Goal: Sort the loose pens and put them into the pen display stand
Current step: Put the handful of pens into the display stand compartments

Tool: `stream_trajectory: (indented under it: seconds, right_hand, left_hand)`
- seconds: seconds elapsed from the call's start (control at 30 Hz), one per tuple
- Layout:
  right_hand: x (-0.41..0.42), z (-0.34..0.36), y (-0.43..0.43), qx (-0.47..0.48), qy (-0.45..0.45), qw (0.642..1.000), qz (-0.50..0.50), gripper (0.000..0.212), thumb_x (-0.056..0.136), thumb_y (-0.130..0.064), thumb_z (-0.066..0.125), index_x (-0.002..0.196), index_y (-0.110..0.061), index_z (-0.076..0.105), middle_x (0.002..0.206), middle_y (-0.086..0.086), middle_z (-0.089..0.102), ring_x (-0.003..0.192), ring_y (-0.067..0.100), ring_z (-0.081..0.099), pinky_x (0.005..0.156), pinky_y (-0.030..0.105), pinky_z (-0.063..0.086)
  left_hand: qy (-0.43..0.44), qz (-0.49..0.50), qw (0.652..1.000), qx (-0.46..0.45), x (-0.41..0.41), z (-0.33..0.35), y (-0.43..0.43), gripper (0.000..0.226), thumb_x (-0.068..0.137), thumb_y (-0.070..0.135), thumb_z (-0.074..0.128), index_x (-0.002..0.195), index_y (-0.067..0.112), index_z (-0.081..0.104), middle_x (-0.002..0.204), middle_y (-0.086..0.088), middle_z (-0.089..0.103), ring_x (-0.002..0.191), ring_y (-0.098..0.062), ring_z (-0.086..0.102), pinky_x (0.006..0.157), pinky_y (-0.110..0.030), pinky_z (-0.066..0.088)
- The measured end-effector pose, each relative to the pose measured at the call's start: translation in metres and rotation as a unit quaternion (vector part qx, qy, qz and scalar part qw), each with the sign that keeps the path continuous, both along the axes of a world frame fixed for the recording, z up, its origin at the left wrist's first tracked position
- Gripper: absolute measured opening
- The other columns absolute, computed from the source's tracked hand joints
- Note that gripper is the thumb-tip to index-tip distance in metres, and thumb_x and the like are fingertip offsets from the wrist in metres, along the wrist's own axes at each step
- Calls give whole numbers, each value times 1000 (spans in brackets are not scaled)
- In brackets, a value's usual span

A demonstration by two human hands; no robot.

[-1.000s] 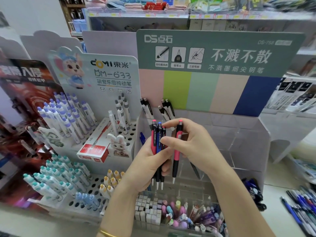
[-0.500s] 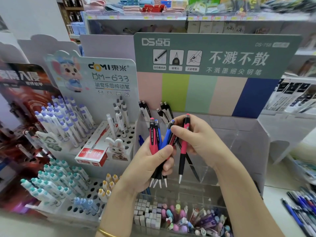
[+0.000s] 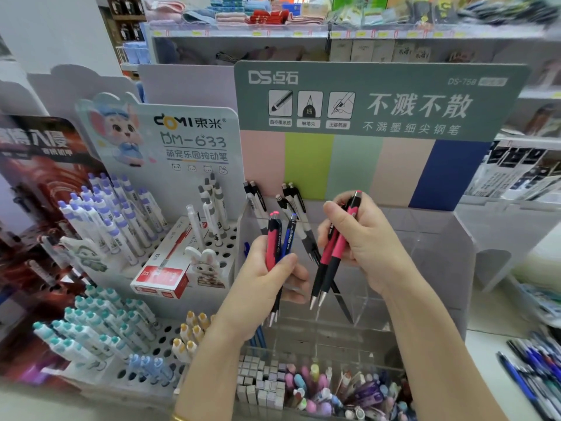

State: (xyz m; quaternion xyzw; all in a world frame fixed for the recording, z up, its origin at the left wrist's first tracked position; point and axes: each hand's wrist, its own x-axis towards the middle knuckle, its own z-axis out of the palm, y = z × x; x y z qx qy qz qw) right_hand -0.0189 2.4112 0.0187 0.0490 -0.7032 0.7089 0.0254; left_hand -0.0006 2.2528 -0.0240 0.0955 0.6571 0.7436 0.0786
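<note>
My left hand (image 3: 264,281) grips a red pen (image 3: 272,244) and a blue pen (image 3: 287,235) upright, tips down. To its right, my right hand (image 3: 361,241) holds two red-and-black pens (image 3: 329,259), also tips down. Both hands hover in front of the clear acrylic pen display stand (image 3: 425,256) under the green DS sign (image 3: 379,101). Several black-and-white pens (image 3: 291,205) stand in the stand's left back compartments. A pile of loose pens (image 3: 537,372) lies at the right edge of the counter.
A white DOMI stand (image 3: 194,226) with purple, teal and yellow pens sits to the left, a red-and-white box (image 3: 161,275) lying on it. A clear tray of erasers and small items (image 3: 318,387) is below my hands. Shop shelves (image 3: 273,31) fill the background.
The hands have drawn apart. A second red pen has passed from the left hand's bundle into the right hand, which has moved right and slightly up.
</note>
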Motion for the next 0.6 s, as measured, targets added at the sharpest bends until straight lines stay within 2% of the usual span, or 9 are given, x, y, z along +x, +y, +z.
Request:
stream_trajectory:
  seconds: [0.07,0.17,0.23,0.3,0.33,0.4,0.5,0.6]
  right_hand:
    - [-1,4,3,-36,34,998,-31,8,98,-15,49,94,-16,42,65,8,60,46,7,51,42,14,40]
    - [-7,16,9,-18,190,974,-120,10,98,-11,48,95,-20,44,77,15,59,57,12,57,46,11,41]
    - [-15,25,10,54,313,934,-165,13,98,-11,49,96,-22,42,82,16,57,66,17,61,54,18,48]
    - [-24,28,9,137,363,903,-185,10,97,-16,51,97,-20,43,81,10,56,70,24,62,60,35,52]
    - [-29,28,9,184,355,897,-190,9,96,-19,53,99,-16,44,80,8,56,70,26,61,63,42,52]
    - [-38,22,11,288,298,888,-197,18,95,-23,56,101,-8,47,82,7,58,73,30,59,68,44,49]
    - [-48,11,14,403,169,880,-186,25,92,-24,60,95,-8,42,89,12,58,82,35,54,71,41,46]
    - [-51,3,14,476,102,857,-170,29,91,-25,62,91,-11,36,84,7,50,77,30,46,62,34,37]
  left_hand:
    - [6,21,1000,-22,-2,-2,-1,16,99,10,47,112,19,46,64,1,61,51,-15,55,50,-29,50]
    - [8,27,999,-30,-3,-3,-1,11,98,12,50,108,15,48,62,2,53,47,-12,42,46,-29,38]
    - [-3,16,1000,-10,-3,-2,2,8,97,16,51,102,13,47,62,2,50,47,-11,39,44,-27,36]
    - [-19,-1,1000,8,-2,0,6,21,91,27,54,101,11,45,63,3,48,47,-10,38,43,-24,35]
    - [-26,-10,1000,15,-2,0,8,30,87,33,55,102,8,46,63,3,48,47,-10,37,42,-23,35]
    - [-31,-19,999,21,-1,0,11,38,85,34,55,106,4,46,62,4,50,47,-10,38,42,-23,35]
    - [-33,-20,999,18,-1,-2,11,14,97,16,50,109,7,50,62,4,53,48,-11,40,44,-25,37]
    - [-29,-28,999,12,0,-2,11,11,99,11,48,110,10,52,65,1,56,51,-13,45,46,-27,40]
